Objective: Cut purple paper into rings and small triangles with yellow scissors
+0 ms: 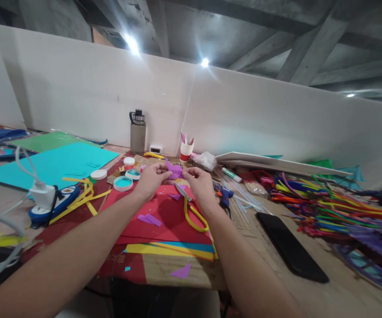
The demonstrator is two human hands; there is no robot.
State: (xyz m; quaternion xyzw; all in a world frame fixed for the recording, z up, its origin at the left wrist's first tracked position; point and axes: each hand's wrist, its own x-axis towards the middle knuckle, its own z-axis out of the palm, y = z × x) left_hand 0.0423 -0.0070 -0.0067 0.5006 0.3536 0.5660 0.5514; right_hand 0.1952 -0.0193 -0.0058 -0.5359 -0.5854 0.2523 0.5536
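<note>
A cut piece of purple paper (175,169) is held up between both hands. My left hand (153,179) pinches its left edge, and my right hand (199,184) grips the right edge with thumb and fingers. Below them lies a stack of red paper (167,212), with yellow and blue sheets showing under its near edge. Scissors with yellow handles (191,216) rest on the stack, close to my right wrist. Narrow purple paper strips (149,220) lie on the red sheet, and a purple scrap (181,271) sits near the table's front edge.
At the back stand a bottle (138,134) and a paper cup (186,151) with pens. A glue gun (224,194), a black phone (290,245) and colourful pipe cleaners (330,198) lie to the right. On the left are a power strip (56,203) and cyan sheets (54,165).
</note>
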